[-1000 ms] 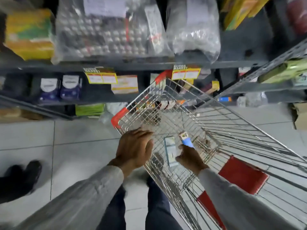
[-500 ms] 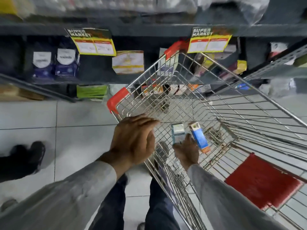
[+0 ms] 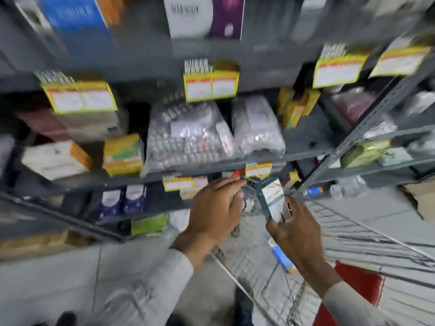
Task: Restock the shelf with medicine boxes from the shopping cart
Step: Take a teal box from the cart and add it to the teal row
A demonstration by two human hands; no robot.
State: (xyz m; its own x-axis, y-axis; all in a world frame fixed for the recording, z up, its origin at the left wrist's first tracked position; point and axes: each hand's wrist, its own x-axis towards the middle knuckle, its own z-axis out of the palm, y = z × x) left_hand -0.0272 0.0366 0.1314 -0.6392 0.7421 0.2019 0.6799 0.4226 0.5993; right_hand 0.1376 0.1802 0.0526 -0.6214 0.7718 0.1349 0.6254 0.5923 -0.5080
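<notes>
My right hand (image 3: 294, 229) is shut on a teal and white medicine box (image 3: 270, 198), held upright above the wire shopping cart (image 3: 353, 238), just below the front edge of the grey shelf (image 3: 211, 167). My left hand (image 3: 216, 208) hovers flat beside it, over the cart's near rim, with nothing in it. A blue medicine box (image 3: 282, 257) lies on the cart floor, partly hidden under my right wrist. The view is blurred by motion.
Bags of blister packs (image 3: 188, 137) and a yellow-green box (image 3: 123, 154) fill the middle shelf; purple boxes (image 3: 122, 198) stand below. Yellow price tags (image 3: 210, 87) hang from the shelf edges. A second rack (image 3: 376, 142) is at the right. The red cart flap (image 3: 357, 283) is lower right.
My right hand has lifted the teal and white box out of the cart and up toward the shelf. The left hand has risen off the cart rim. My view has swung upward.
</notes>
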